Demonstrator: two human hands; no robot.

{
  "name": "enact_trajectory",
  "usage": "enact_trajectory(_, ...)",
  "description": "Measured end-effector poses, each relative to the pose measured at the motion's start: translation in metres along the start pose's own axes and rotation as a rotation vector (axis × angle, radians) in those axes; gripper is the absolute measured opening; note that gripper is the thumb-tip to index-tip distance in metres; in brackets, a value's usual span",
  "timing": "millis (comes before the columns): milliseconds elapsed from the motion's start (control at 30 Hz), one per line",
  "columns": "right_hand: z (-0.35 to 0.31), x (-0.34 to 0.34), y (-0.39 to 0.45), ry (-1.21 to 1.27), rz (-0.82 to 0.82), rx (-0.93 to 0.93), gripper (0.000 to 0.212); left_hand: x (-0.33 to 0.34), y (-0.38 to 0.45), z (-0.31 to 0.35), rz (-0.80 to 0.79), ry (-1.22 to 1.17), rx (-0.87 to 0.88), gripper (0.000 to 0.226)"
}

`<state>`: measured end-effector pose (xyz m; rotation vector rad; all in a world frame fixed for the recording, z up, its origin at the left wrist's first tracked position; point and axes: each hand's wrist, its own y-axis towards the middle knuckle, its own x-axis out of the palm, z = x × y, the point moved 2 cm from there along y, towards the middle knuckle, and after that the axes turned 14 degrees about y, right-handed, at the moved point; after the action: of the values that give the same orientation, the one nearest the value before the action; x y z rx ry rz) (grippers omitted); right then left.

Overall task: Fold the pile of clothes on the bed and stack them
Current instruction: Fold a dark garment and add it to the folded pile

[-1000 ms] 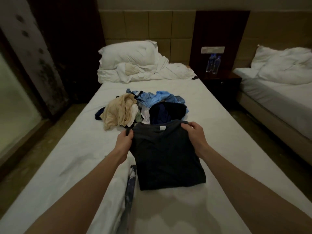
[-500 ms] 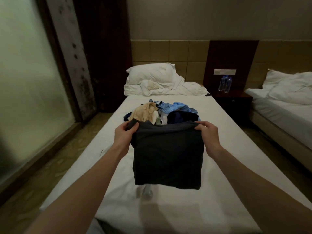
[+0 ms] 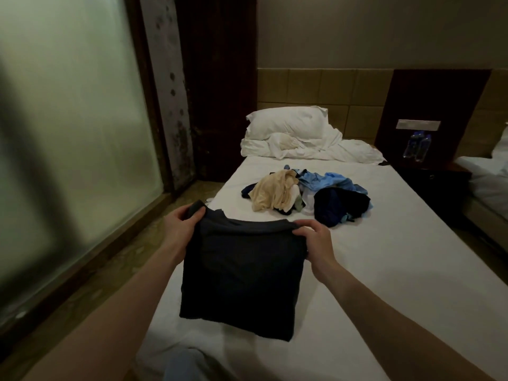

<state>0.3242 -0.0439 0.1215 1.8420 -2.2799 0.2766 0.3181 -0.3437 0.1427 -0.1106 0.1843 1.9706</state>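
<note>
Dark shirt (image 3: 242, 273): it is folded into a flat, almost square shape and is held up by its top edge, in front of the pile of clothes. Its lower part hangs down in front of the bed; whether the bottom edge touches the sheet cannot be told.
Left hand (image 3: 180, 229): the top left corner of the dark shirt is pinched by it, with the thumb on the near side and the fingers curled behind the cloth.
Right hand (image 3: 313, 239): the top right corner of the dark shirt is gripped by it, with the fingers curled over the edge.
Both hands: they are kept apart, one at each top corner of the dark shirt.
Pile of clothes (image 3: 308, 196): it is left unfolded on the bed (image 3: 384, 257), behind the dark shirt. Tan, light blue and dark blue pieces are mixed in it.
Pillow (image 3: 286, 123): it is laid behind the pile of clothes, at the head of the bed.
</note>
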Motion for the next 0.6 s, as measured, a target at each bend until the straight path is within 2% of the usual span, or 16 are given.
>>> enact_trajectory(200,0.03,0.008,0.07,-0.106,0.115,0.026,0.019,0.045,0.072,-0.036,-0.038,0.13,-0.048,0.036)
enact_trajectory(267,0.045,0.006,0.093,-0.225,0.108,0.04,0.033,0.068,0.093,-0.051,-0.015,0.223,-0.067,0.049)
enact_trajectory(333,0.063,0.005,0.107,-0.49,0.054,-0.001,0.052,0.091,0.104,-0.068,0.009,0.469,-0.032,0.058)
enact_trajectory(433,0.101,0.004,0.108,-0.915,-0.148,-0.148,0.061,0.121,0.09,-0.099,-0.07,0.845,0.232,0.056)
enact_trajectory(533,0.142,0.001,0.1,-1.231,-0.455,-0.204,0.065,0.145,0.056,-0.14,-0.36,1.133,0.645,0.052)
enact_trajectory(600,0.164,-0.002,0.096,-1.375,-0.584,-0.163,0.081,0.153,0.037,-0.166,-0.508,1.369,0.804,0.059)
